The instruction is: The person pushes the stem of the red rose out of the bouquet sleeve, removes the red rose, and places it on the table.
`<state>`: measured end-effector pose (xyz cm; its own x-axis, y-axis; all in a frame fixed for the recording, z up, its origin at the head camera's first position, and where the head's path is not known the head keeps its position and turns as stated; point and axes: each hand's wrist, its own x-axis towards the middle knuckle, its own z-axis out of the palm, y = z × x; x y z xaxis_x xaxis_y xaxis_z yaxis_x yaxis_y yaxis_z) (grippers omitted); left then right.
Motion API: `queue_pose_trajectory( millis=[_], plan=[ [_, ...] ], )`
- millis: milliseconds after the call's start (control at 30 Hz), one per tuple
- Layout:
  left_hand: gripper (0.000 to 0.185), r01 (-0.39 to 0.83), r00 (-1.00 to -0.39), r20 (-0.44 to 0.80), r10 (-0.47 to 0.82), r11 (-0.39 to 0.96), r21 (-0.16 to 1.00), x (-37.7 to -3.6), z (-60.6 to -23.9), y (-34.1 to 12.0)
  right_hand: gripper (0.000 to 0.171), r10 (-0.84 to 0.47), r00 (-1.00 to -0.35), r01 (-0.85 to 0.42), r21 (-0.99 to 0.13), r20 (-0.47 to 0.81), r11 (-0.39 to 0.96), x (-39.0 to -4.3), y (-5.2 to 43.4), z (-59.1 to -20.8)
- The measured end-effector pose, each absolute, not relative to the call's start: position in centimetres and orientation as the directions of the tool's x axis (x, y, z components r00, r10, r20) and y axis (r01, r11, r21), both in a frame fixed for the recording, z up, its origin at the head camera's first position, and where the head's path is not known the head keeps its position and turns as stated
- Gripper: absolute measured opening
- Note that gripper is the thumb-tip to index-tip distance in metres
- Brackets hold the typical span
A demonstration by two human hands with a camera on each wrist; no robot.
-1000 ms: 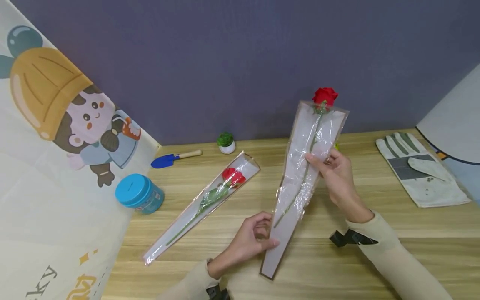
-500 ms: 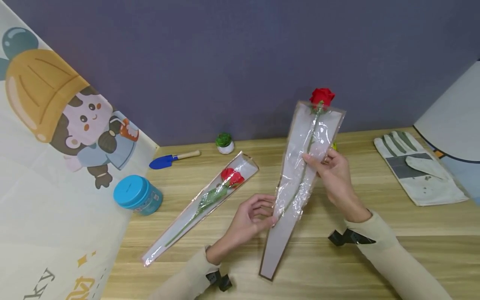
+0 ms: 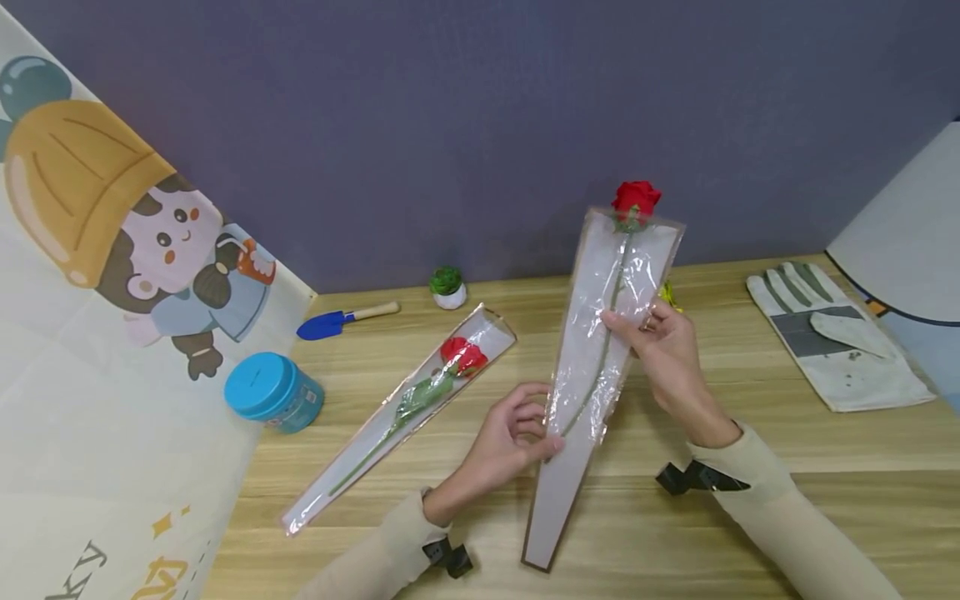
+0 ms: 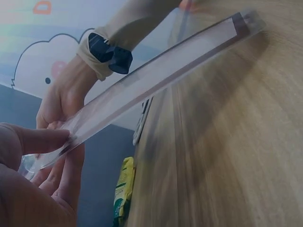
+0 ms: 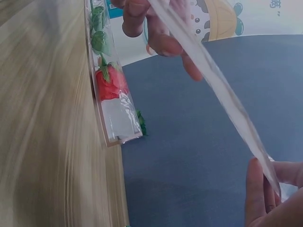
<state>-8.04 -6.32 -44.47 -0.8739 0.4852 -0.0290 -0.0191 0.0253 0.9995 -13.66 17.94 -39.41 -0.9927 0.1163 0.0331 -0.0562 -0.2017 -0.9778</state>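
Above the worktop [image 3: 645, 542], a flower sleeve [image 3: 553, 508] is held tilted, its lower half pinched between the thumb and fingers of the left hand [image 3: 504, 437]. Farther up the flower sleeve, its right edge is pinched by the right hand's [image 3: 670, 350] fingers. Left of the flower sleeve, a wrapped rose [image 3: 426, 398] is laid. Past the flower sleeve's wide end, a red rose's [image 3: 637, 197] bloom is exposed.

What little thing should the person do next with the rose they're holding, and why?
Probably ease the held rose deeper into its sleeve with the left hand: the bloom sticks out above the top edge, while the stem seems to end short of the narrow bottom. The other rose lies wholly inside its wrap.
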Motion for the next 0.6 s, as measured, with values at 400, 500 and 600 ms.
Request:
queue_pose_trajectory(
  millis=[400,500,600],
  plan=[
    [0.065,-0.021,-0.875,-0.064,0.48,0.094,0.995,-7.54,-44.5,-6.32,0.02,0.114,-0.992,-0.07,-0.975,0.046,-0.212,-13.54,17.77,-39.57],
    [0.064,-0.017,-0.875,-0.063,0.48,0.1,0.995,-7.41,-44.47,-6.31,0.016,0.128,-0.991,-0.076,-0.975,0.05,-0.211,-13.59,17.75,-39.58],
    [0.063,-0.013,-0.877,-0.061,0.476,0.102,0.995,-7.35,-44.5,-6.26,0.016,0.123,-0.991,-0.083,-0.975,0.058,-0.208,-13.57,17.88,-39.58]
  ],
)
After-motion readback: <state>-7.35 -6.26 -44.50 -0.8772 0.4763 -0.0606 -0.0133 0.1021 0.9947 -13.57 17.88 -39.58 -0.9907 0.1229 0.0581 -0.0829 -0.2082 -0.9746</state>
